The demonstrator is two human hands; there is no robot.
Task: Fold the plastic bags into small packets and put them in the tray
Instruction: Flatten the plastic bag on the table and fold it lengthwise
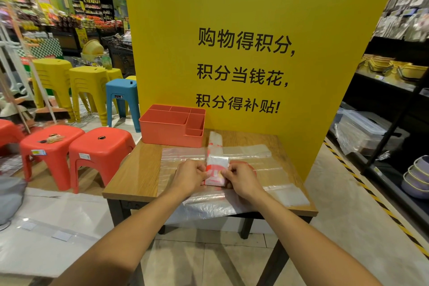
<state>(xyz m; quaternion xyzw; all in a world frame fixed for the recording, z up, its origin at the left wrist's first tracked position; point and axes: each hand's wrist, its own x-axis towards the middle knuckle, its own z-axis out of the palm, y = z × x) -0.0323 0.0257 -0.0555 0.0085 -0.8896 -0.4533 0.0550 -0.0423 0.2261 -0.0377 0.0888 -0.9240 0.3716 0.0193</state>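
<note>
Right now both hands are down at the middle of a small wooden table. The left hand and the right hand each have their fingers curled in, and between them they pinch the near end of a plastic bag with red print. The bag lies folded as a long narrow strip running straight away from the person. Its near end is doubled over into a thicker white-and-red wad held between the two hands. Its far end lies flat on the table, just beside the front right corner of the tray.

The tray is a coral-orange box divided into several compartments. It sits on the far left corner of the table, close to a tall yellow board printed with black characters.

Under the strip and the hands, more clear bags are spread flat. They cover most of the right part of the tabletop and hang over its near edge.

To the left of the table stand two red stools, with a blue stool and stacked yellow stools farther back. On the right are dark shelves holding bowls and plastic boxes.
</note>
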